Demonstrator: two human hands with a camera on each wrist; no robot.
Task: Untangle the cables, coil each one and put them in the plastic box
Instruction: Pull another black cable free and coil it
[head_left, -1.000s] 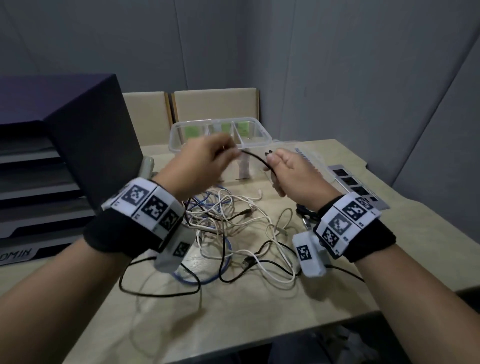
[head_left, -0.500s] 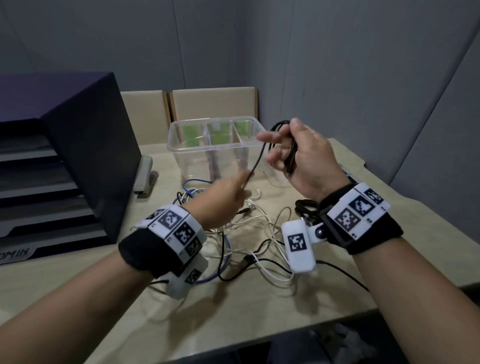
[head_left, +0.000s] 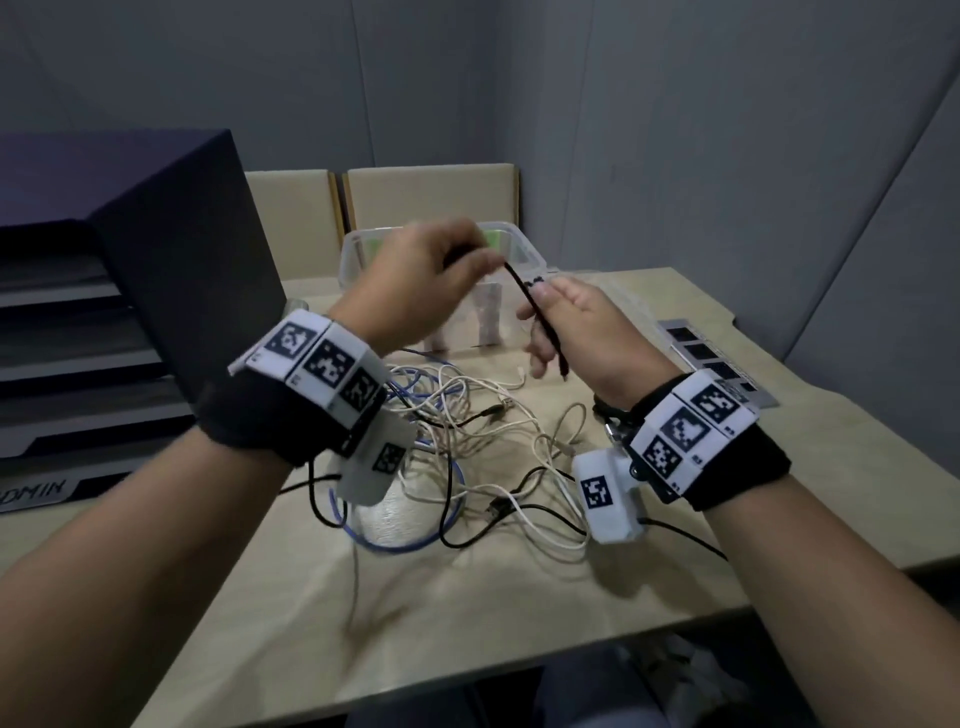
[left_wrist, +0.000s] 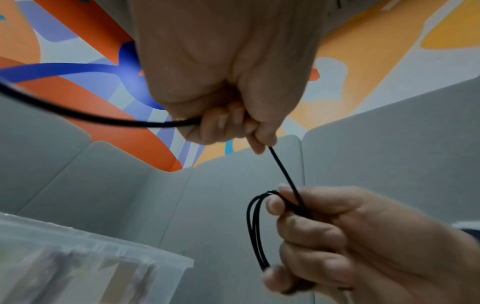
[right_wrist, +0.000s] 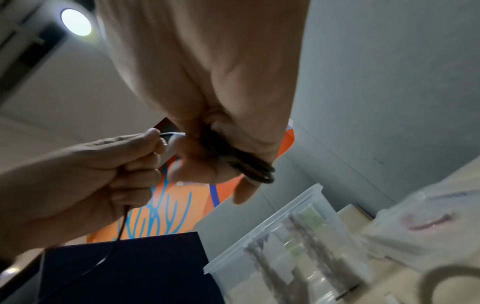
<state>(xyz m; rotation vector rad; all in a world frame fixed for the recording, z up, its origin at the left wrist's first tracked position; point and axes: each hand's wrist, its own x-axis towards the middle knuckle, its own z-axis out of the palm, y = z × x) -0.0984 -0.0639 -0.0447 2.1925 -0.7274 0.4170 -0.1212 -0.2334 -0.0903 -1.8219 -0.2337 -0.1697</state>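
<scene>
The left hand (left_wrist: 223, 82) fills the top of the left wrist view, its fingers (left_wrist: 221, 121) curled round a black cable (left_wrist: 284, 172). One stretch of that cable leaves the hand toward the left edge in a shallow curve; another runs taut down and to the right from the fingertips to the right hand (left_wrist: 350, 242). There the cable is gathered into a few narrow loops, pinched between thumb and curled fingers, with the loops bulging out on the side away from the palm. Below the left hand, in the bottom left corner, lies the blurred rim of a clear plastic box (left_wrist: 109, 255). Grey wall panels (left_wrist: 389, 154) stand behind the right hand.
</scene>
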